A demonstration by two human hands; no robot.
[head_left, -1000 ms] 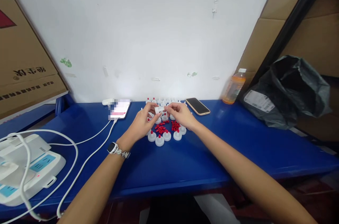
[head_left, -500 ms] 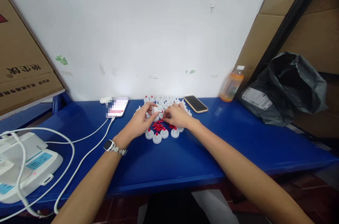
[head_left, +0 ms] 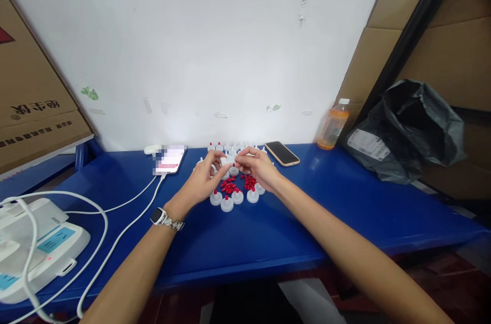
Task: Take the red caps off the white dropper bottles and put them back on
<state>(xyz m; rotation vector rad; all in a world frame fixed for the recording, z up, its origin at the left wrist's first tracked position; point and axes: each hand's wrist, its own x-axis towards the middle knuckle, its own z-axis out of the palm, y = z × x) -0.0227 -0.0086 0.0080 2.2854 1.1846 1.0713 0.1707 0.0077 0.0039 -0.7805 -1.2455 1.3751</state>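
My left hand (head_left: 205,176) is closed around a white nozzle cap (head_left: 224,161), held just above the table and lying on its side with its tip toward the right. The fingertips of my right hand (head_left: 256,164) are pinched together at that tip; what is between them is too small to make out. Below both hands lie small red tip caps (head_left: 229,186) in two loose piles. In front of them stand several white nozzle caps with red tips (head_left: 227,205). More white nozzle caps (head_left: 230,149) are crowded behind my hands, partly hidden by them.
A charging phone (head_left: 172,158) lies at the left, a dark-screened phone (head_left: 283,153) at the right. An orange drink bottle (head_left: 333,125) and a grey plastic bag (head_left: 402,135) stand farther right. White cables (head_left: 130,232) run from a power strip (head_left: 46,252) across the blue table (head_left: 245,247).
My right hand has risen from beside the red tip caps to the tip of the white nozzle cap, uncovering more of the right pile. My left hand keeps its hold. The view has shifted slightly.
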